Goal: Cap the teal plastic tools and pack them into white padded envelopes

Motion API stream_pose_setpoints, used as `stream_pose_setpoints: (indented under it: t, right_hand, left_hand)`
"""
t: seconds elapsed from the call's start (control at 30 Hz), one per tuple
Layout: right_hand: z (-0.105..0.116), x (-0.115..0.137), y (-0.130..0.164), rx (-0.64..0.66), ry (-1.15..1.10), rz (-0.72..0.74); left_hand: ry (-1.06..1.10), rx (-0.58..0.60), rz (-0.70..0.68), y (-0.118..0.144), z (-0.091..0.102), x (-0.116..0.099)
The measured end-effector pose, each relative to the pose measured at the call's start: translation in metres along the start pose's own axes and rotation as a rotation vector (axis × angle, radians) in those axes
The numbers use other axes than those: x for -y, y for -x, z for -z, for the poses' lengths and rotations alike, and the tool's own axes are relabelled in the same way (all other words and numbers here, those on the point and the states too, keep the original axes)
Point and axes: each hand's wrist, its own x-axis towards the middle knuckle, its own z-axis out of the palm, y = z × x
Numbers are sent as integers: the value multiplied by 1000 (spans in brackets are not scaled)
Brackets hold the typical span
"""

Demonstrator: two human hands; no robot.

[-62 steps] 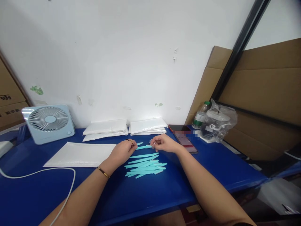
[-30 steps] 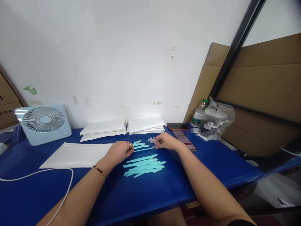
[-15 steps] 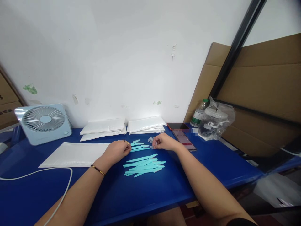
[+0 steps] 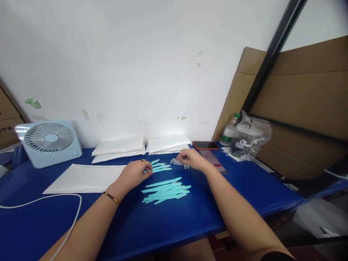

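My left hand (image 4: 137, 172), with a ring and a bracelet, rests at the near ends of a small group of teal eyebrow razors (image 4: 162, 168). Its fingers are curled closed, and whatever lies between them is hidden. My right hand (image 4: 191, 159) is over a little heap of translucent razor caps (image 4: 176, 162), thumb and fingertips brought together; I cannot make out what is in the pinch. Closer to me, a larger pile of teal eyebrow razors (image 4: 167, 190) lies loosely stacked on the blue table (image 4: 163, 228).
A white envelope (image 4: 84, 177) lies left of my left hand, and stacks of white envelopes (image 4: 118, 145) stand by the wall. Two phones (image 4: 206, 145) are behind my right hand. A bottle (image 4: 230, 129), a bagged cup (image 4: 248, 139), a fan (image 4: 50, 141) and a white cable (image 4: 77, 214) are around.
My right hand has moved slightly up and away, showing more caps beneath it. My left hand has shifted a little at the upper razors, its fingers less tightly curled.
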Motion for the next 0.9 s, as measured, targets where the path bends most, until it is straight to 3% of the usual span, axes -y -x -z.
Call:
stream_pose_setpoints:
  t: [0.1,0.2,0.33,0.67,0.8,0.9]
  right_hand:
    - [19,-14,7,61,111,-25]
    - [23,-19,9,164,173,-38]
    - [15,-15,4,220,245,-25]
    - [-10,10,-5,158,700,-85]
    - [-7,7,-3,74,584,-116]
    - [1,2,1,-16,148,-139]
  left_hand:
    - [138,102,-98,2,-3,-8]
    - [147,165,-157,3,-7,-13]
    - [43,136,-148,1,-7,-11]
    - [-45,87,-48,1,-2,-4]
    - [15,86,-21,2,-4,-2]
    - [159,87,16,1,-7,3]
